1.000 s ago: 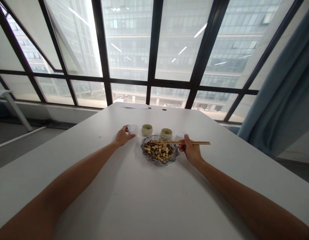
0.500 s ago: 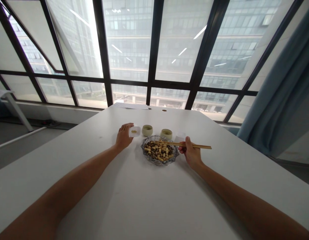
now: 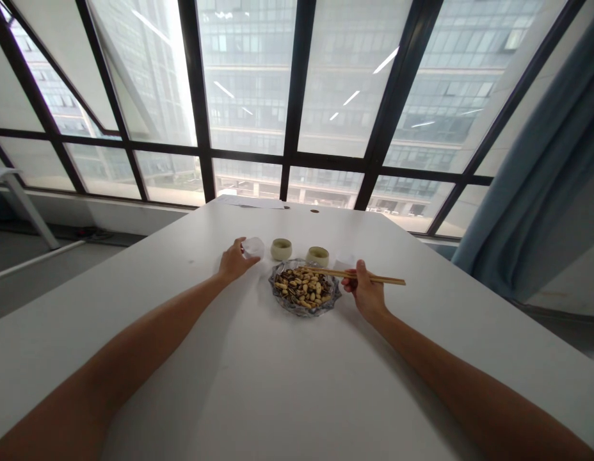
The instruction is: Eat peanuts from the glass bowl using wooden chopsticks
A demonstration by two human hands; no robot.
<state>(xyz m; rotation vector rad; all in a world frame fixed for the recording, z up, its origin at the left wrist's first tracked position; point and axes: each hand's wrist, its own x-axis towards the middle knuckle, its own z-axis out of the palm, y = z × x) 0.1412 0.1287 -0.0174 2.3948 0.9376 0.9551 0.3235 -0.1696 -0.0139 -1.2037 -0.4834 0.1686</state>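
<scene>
My left hand (image 3: 235, 261) has its thumb and fingers around a small clear plastic cup (image 3: 253, 247), left of the two pale green cups. What lies inside the plastic cup cannot be made out. In my right hand (image 3: 367, 291) is a pair of wooden chopsticks (image 3: 386, 280), its fingers closed round them. They point left, with their tips over a scalloped glass bowl (image 3: 304, 311). Peanuts in shells and dark striped seeds (image 3: 301, 289) fill this bowl. Behind it stand a pale green cup (image 3: 281, 250) and a second pale green cup (image 3: 318, 257).
A translucent piece (image 3: 344, 262) lies beside my right hand, partly hidden. White paper (image 3: 251, 202) rests at the far edge of the white table (image 3: 278, 390). Windows rise behind the table, and a blue curtain (image 3: 522, 211) hangs at the right.
My left hand has turned the plastic cup, so its inside with a yellowish bit no longer faces me. The chopsticks stay over the bowl. The view has shifted slightly.
</scene>
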